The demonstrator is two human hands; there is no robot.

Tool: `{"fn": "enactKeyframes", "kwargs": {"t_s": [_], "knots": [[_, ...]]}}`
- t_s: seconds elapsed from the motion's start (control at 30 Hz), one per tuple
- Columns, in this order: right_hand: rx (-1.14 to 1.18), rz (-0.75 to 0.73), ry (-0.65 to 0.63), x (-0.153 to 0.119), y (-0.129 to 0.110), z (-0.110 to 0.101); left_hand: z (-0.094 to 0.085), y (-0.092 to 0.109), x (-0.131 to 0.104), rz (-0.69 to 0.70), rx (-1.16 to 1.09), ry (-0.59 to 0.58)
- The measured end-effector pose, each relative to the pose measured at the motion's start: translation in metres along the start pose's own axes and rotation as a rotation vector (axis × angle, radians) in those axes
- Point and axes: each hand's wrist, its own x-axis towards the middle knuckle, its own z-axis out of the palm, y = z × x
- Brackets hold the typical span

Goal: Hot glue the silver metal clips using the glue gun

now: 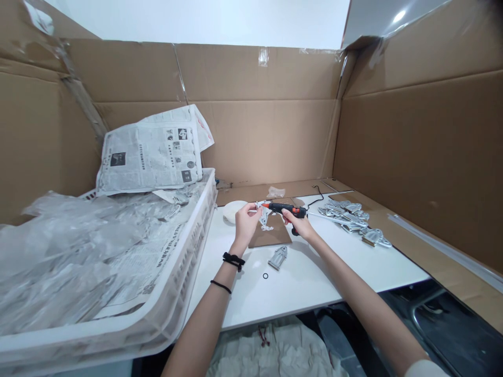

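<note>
My right hand (297,222) is wrapped round a black and orange glue gun (285,209), its tip pointing left. Pinched in my left hand (247,220) is a small white openwork piece (264,217), and the gun's tip is at its upper part. Below the piece lies a brown board (271,234). Nearer the table's front edge are a grey-white lantern-shaped part (278,258) and a small black ring (265,276). A round white dish (232,210) stands just left of my left hand, partly hidden by it.
A white plastic crate (173,314) with clear bags and newspaper (151,152) fills the left. Grey-white parts (349,214) are heaped on the table's right side. A black cord (317,195) and clear plastic (276,192) lie behind. Cardboard walls (267,139) surround the table.
</note>
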Motion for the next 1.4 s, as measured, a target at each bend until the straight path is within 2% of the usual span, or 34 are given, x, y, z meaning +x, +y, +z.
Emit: {"fn": "enactKeyframes", "kwargs": {"t_s": [0.33,0.57,0.73,0.93,1.0,1.1,1.17,1.27,1.4], "knots": [[0.049,0.017,0.027,0.001,0.003,0.002,-0.001,-0.001,0.0,0.004,0.107,0.024],[0.204,-0.069,0.145,0.006,0.001,-0.004,0.0,-0.009,0.002,-0.058,0.097,-0.063],[0.215,-0.093,0.186,0.007,-0.002,-0.009,-0.002,0.001,-0.002,-0.26,-0.042,-0.31],[0.326,-0.089,0.309,0.014,-0.002,-0.017,-0.017,0.016,-0.005,-0.349,-0.027,-0.59],[0.414,-0.097,0.342,0.019,0.0,-0.021,-0.025,0.018,-0.002,-0.36,-0.049,-0.611],[0.529,-0.088,0.41,0.026,0.004,-0.03,-0.037,0.016,0.005,-0.356,-0.148,-0.513],[0.577,-0.019,0.497,0.03,0.008,-0.037,-0.046,0.013,0.011,-0.352,-0.254,-0.411],[0.627,0.115,0.659,0.035,0.014,-0.048,-0.055,0.005,0.018,-0.347,-0.416,-0.241],[0.652,0.224,0.924,0.041,0.024,-0.06,-0.058,-0.006,0.024,-0.389,-0.575,0.008]]}}
